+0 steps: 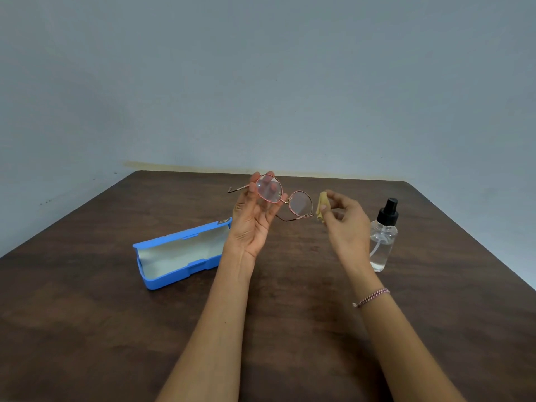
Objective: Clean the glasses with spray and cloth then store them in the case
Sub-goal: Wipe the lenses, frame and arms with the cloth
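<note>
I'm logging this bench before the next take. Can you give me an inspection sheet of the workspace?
Surface: dark wooden table.
Job's things: pink-rimmed glasses held above the table, temples unfolded; blue glasses case lying open at left, pale lining showing; clear spray bottle with black nozzle, upright at right; yellow cloth in hand.
Clutter: nothing seen.
Hands: left hand holds the glasses by one lens; right hand pinches the cloth beside the other lens; braided bracelet on the right wrist.
Cables: nothing seen.
Surroundings: plain blue-grey wall behind the table.
</note>
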{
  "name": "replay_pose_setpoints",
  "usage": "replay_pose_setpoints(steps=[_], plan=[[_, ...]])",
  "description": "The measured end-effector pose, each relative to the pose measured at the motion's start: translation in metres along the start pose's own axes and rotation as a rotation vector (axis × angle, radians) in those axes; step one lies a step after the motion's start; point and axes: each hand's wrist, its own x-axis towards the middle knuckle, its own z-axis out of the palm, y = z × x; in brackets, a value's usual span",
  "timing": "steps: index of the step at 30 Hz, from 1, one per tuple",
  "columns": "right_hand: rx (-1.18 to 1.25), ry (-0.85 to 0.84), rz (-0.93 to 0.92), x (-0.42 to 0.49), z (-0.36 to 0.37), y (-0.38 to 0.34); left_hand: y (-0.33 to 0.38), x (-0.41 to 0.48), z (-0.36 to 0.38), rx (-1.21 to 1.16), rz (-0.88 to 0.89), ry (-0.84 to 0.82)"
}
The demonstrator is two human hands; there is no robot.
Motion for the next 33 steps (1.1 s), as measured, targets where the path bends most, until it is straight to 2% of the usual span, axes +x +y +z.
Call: replay_pose_setpoints(steps=[2, 5, 7, 14, 18, 26, 31, 33], plan=[[0.030, -0.050, 0.046, -0.002, 0.003, 0.002, 0.000, 0.000, 0.000, -0.018, 0.004, -0.010], [0.360, -0.143, 0.231, -0.006, 0.008, -0.002, 0.000, 0.000, 0.000, -0.027, -0.002, -0.011], [0.438, -0.143, 0.254, -0.006, 0.009, -0.003, -0.001, -0.001, 0.000, -0.037, -0.015, -0.012], [0.453, -0.095, 0.193, -0.007, 0.008, -0.005, -0.002, -0.002, -0.002, -0.036, -0.051, -0.020], [0.408, -0.051, 0.128, -0.003, 0.009, 0.000, -0.001, -0.004, -0.004, 0.076, -0.083, -0.003], [0.326, -0.039, 0.072, 0.002, 0.009, 0.004, -0.001, -0.007, -0.008, 0.211, -0.203, -0.121], [0.301, -0.015, 0.046, 0.005, 0.006, 0.004, 0.001, -0.007, -0.014, 0.205, -0.232, -0.084], [0.294, -0.012, 0.039, 0.005, 0.005, 0.004, 0.003, -0.008, -0.014, 0.208, -0.251, -0.121]])
